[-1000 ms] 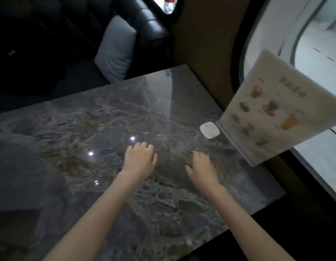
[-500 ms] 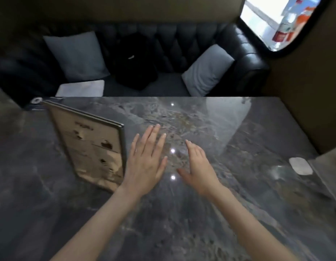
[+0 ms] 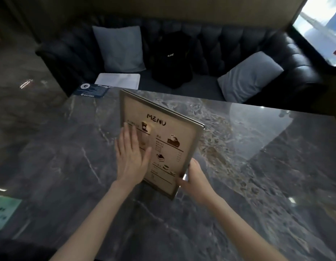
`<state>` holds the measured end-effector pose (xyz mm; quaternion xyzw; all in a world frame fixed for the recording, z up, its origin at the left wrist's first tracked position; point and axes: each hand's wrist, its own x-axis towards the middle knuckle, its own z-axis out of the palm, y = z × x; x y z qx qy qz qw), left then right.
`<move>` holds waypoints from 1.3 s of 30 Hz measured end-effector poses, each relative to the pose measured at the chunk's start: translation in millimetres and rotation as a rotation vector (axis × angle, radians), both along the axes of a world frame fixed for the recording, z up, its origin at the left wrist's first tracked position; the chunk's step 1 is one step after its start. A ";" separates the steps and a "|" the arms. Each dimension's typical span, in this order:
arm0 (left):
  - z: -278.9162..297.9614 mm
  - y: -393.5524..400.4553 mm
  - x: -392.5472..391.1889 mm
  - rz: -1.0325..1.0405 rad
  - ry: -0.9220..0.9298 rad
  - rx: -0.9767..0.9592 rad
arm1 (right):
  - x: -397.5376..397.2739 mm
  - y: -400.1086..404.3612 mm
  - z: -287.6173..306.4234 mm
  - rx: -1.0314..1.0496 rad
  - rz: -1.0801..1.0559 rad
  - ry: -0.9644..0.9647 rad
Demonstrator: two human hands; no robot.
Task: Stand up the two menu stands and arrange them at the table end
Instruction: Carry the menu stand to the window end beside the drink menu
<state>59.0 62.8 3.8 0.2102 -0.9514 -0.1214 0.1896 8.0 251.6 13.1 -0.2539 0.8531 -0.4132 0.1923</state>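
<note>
A beige menu stand (image 3: 169, 140) with a metal frame and the word MENU stands tilted on the dark marble table (image 3: 238, 185), near the middle. My left hand (image 3: 131, 157) lies flat against its printed face, fingers spread. My right hand (image 3: 194, 178) grips the frame at its lower right corner. The other menu stand is out of view.
A black tufted sofa (image 3: 210, 40) runs behind the table with two grey cushions (image 3: 122, 48), a black backpack (image 3: 171, 59) and a white folded cloth (image 3: 119, 81). A dark blue card (image 3: 92, 90) lies at the table's far left corner. A window (image 3: 321, 29) is at the upper right.
The view swung left from the first stand by the window to this stand. My hands went from hovering over the table to touching the stand, my right hand now gripping its corner.
</note>
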 end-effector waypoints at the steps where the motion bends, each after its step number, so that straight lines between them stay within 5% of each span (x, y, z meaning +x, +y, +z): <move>1: -3.6 -6.4 0.3 0.045 -0.002 0.076 | 1.1 -1.7 -1.6 -0.022 -0.009 0.001; 6: -29.4 -42.8 -6.8 0.108 -0.029 0.559 | 5.0 -0.9 -3.3 -0.072 -0.013 -0.031; 12: -23.0 -48.5 -8.1 0.011 0.224 1.235 | 5.1 2.4 -7.0 -0.096 -0.041 -0.142; 17: -24.0 -59.9 -12.3 0.151 0.259 1.339 | 3.2 4.1 -4.1 -0.078 -0.031 -0.152; 24: -26.0 -85.0 -9.6 0.012 0.193 1.614 | -0.1 7.6 1.5 -0.106 0.020 -0.182; 39: -4.6 -46.1 -36.3 0.000 0.150 1.554 | -17.3 47.8 11.8 -0.219 -0.136 -0.222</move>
